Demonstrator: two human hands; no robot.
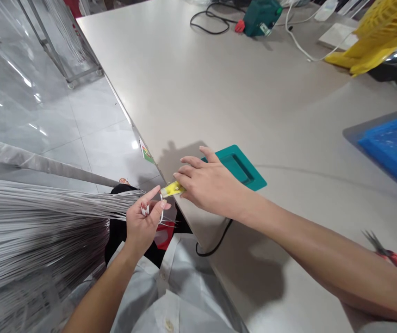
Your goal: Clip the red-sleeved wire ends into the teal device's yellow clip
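Between the fingertips of my right hand [212,185] is a small yellow piece [173,188] with a pale tip; its exact kind I cannot make out. That tip meets the fingers of my left hand [143,224] just off the table edge. A white wire [161,216] runs by my left thumb and forefinger, which are closed on it. Short white ends with red tips [145,210] show among the curled fingers of the same hand. Under and behind my right hand lies a green tray-like plate [259,182] with a sunken middle.
A thick bundle of white wires [46,203] hangs at the left, below a wrapped rail [46,162]. Red-handled pliers [389,254] and a blue tray [365,138] lie at the right. A green box [263,17] and a yellow basket [368,46] stand farther back.
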